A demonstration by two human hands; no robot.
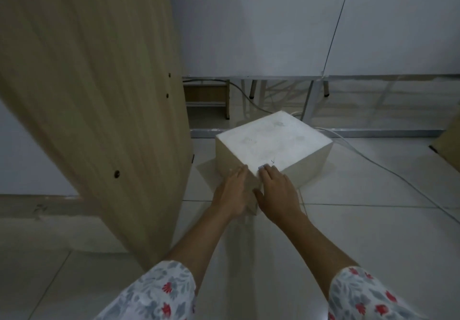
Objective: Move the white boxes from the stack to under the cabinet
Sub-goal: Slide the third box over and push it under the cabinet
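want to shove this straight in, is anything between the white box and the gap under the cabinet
Nothing visible blocks it. The white box sits on bare floor tile, with the left hand and right hand already touching its near corner. A white cable runs along its right side, not in front.

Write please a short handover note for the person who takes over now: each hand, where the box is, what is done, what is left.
Left hand: open, fingers straight, pressing the near left side of the white box.
Right hand: open, fingers resting over the box's near top corner.
Box: on the tiled floor, turned corner-first toward the person, to the right of the wooden cabinet panel.
Done: one box is down on the floor; no stack is in view.
Left: probably push this box under the cabinet, then fetch any others.
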